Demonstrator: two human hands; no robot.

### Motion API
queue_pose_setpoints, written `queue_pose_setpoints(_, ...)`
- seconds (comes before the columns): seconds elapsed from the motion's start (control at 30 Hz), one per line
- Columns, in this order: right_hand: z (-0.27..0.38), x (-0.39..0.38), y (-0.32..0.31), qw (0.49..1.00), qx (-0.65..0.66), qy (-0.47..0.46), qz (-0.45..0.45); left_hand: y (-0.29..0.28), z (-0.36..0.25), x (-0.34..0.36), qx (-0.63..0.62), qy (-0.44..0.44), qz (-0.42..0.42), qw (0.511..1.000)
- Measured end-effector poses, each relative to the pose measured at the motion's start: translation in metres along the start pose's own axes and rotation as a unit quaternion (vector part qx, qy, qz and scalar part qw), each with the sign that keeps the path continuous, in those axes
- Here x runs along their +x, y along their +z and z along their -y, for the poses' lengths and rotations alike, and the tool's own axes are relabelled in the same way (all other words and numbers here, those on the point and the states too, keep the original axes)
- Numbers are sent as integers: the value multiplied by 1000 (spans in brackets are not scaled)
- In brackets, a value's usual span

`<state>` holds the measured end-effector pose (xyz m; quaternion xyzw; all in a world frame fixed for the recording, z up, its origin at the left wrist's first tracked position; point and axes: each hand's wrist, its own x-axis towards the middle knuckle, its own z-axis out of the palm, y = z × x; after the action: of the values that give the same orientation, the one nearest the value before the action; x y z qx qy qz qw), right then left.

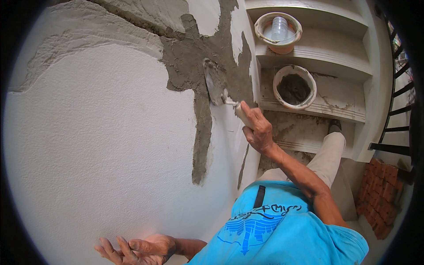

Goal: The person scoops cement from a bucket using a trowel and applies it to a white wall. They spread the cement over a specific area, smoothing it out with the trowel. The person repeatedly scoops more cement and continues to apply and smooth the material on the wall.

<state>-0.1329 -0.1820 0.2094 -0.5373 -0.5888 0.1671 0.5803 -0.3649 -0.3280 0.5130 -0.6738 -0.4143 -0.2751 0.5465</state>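
My right hand (259, 129) is wrapped round the pale handle of a plastering trowel (215, 82). The trowel's smeared blade lies against a patch of wet grey mortar (187, 59) on the white wall (119, 132). From that patch a strip of mortar runs down the wall, and other parts spread up and to the right. Low on the left, my left hand (137, 251) is open near the wall, its fingers apart and curled a little, holding nothing. Whether it touches the wall I cannot tell.
A bucket of grey mortar (295, 87) stands on a stair step to the right. On a higher step is another bucket (278, 33) with a clear plastic container (279, 29) in it. Black railing bars (399, 91) and stacked reddish bricks (380, 196) are at the far right.
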Motion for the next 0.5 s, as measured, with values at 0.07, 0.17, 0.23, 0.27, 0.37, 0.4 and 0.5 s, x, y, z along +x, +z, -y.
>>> queue_pose_setpoints(0.07, -4, -21, -4, 1000, 2, 14, 16, 0, 2, -1, 1, 11, 2, 1000)
queue_pose_setpoints(0.17, -12, -38, -15, 999, 25, 34, 24, 0, 5, 0, -1, 22, 10, 1000)
queue_pose_setpoints(0.23, -15, -33, -14, 999, 9, 46, 18, -1, 4, 0, -2, 15, 9, 1000)
queue_pose_setpoints(0.27, -16, -28, -14, 999, 2, 52, 16, -1, 1, -1, -3, 6, 4, 1000)
queue_pose_setpoints(0.37, -18, -9, -7, 998, 40, 55, -15, 1, 0, 1, -1, 10, 1, 1000)
queue_pose_setpoints(0.4, -17, -5, -5, 996, 53, 65, -12, 1, 0, 2, 1, 15, 2, 1000)
queue_pose_setpoints(0.5, -10, 0, 2, 993, 79, 92, -6, 0, 3, 1, 2, 22, 9, 1000)
